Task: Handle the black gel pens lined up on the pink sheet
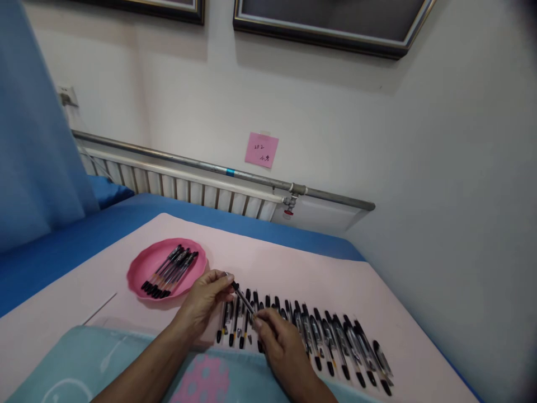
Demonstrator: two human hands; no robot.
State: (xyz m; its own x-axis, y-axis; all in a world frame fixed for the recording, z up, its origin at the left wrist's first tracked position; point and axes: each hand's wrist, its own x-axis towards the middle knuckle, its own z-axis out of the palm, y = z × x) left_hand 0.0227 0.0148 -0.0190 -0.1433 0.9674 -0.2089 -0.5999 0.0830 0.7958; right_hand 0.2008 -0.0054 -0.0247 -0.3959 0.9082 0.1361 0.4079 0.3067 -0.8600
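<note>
Both hands hold one black-tipped clear pen (243, 301) above a row of pens. My left hand (205, 302) pinches its upper end with fingertips closed. My right hand (281, 341) grips the lower end, fingers curled. Under them a long row of several clear pens with black caps (331, 341) lies on the pink sheet (293, 268). To the left a pink plate (142, 268) carries several assembled pens (170, 271).
A thin white stick (99, 309) lies on the pink sheet at the left. A light blue patterned cloth (104, 364) covers the near edge. Behind are a blue bed cover (84, 229), a radiator (188, 190), a metal pipe and a wall with a pink note (261, 150).
</note>
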